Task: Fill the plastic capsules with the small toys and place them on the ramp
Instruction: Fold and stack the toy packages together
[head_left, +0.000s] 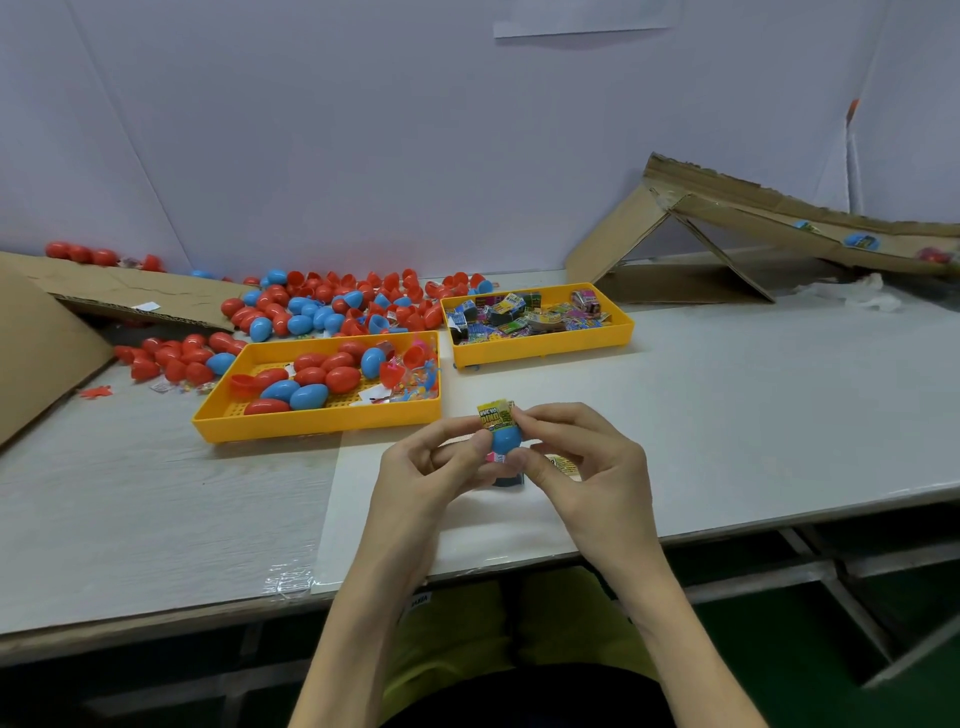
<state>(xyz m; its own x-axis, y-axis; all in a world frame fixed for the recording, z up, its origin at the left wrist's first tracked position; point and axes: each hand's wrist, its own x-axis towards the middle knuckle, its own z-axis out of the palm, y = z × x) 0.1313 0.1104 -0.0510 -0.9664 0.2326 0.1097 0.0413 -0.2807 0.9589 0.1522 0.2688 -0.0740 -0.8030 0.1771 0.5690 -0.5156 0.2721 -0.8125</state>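
The left hand (426, 467) gripped the blue capsule (505, 440); the right hand (582, 457) pinched a toy packet (495, 414), seemingly half in. Next, it probably needed pressing home.

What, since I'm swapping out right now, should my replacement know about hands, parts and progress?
Left hand pinches a blue capsule. Right hand pinches the yellow packet sticking out of its top, not yet pushed in.
More capsules: near tray and the heap behind it. Packets: far tray.
Done: a few finished capsules lie on the ramp at right.
Left: seat the packet, close the capsule, put it on the ramp, repeat.
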